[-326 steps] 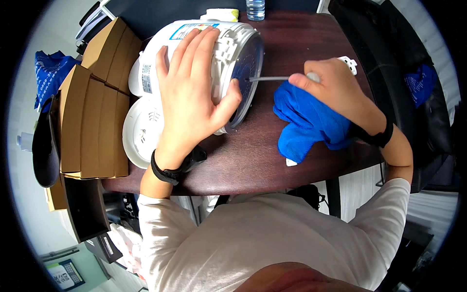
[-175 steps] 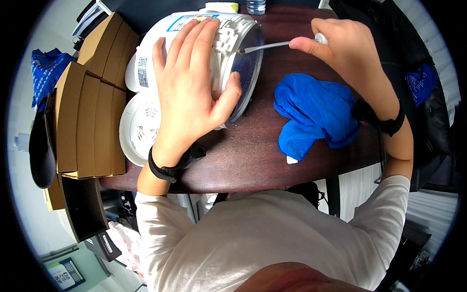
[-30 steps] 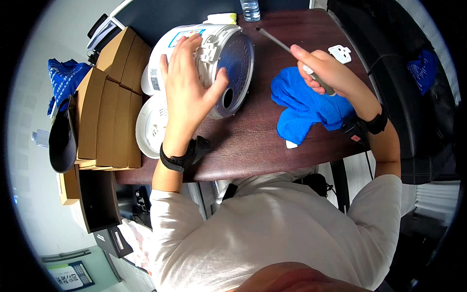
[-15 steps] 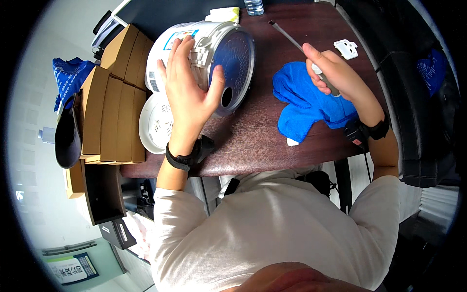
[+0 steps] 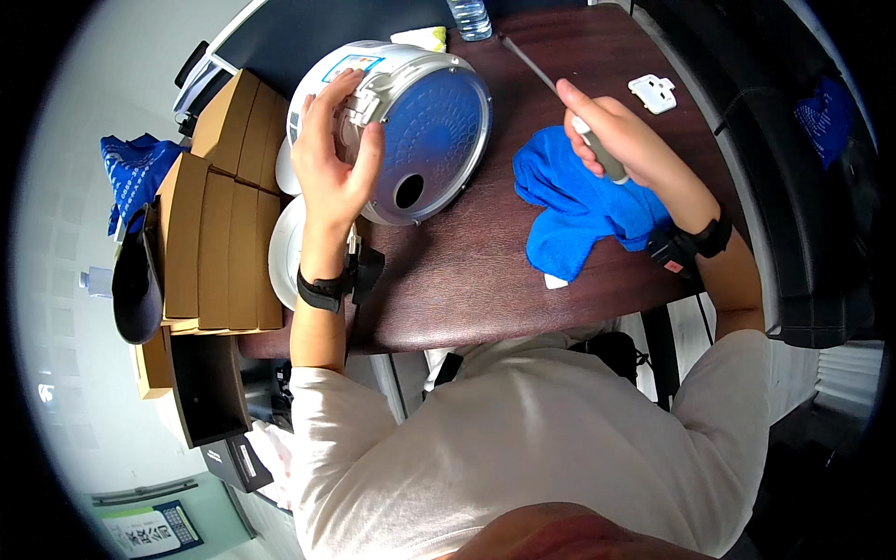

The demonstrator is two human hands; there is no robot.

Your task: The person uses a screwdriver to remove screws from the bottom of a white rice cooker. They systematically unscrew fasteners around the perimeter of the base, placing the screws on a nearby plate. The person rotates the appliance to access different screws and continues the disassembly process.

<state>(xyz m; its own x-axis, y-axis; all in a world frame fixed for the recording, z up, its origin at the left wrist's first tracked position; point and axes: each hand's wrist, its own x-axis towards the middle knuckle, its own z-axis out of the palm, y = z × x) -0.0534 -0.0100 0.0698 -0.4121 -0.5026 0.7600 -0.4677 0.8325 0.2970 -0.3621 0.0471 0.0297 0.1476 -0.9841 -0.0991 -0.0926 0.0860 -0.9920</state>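
Note:
A white round appliance (image 5: 313, 86), perhaps a rice cooker, lies on its side at the left of the table. Its shiny metal end (image 5: 431, 131), tinted blue and with a dark round hole, faces right and toward me. My left hand (image 5: 338, 154) rests on its near side by a white plastic bracket, fingers and thumb spread. Clasped in my right hand (image 5: 616, 135) is a screwdriver (image 5: 534, 67) with a grey-and-white handle, its thin shaft pointing up and left, apart from the appliance. Under that hand lies a crumpled blue cloth (image 5: 569, 210).
A white slotted plastic part (image 5: 651, 93) lies at the far right. Beside my left wrist is a white round cover (image 5: 285, 257), partly hidden. Brown cardboard boxes (image 5: 219, 243) are stacked at the left. A water bottle (image 5: 471, 21) and a yellow-white cloth (image 5: 420, 38) stand at the back.
The appliance has turned so its metal end shows more toward me. My left hand has shifted slightly left with its fingers still spread. The screwdriver has moved a little left.

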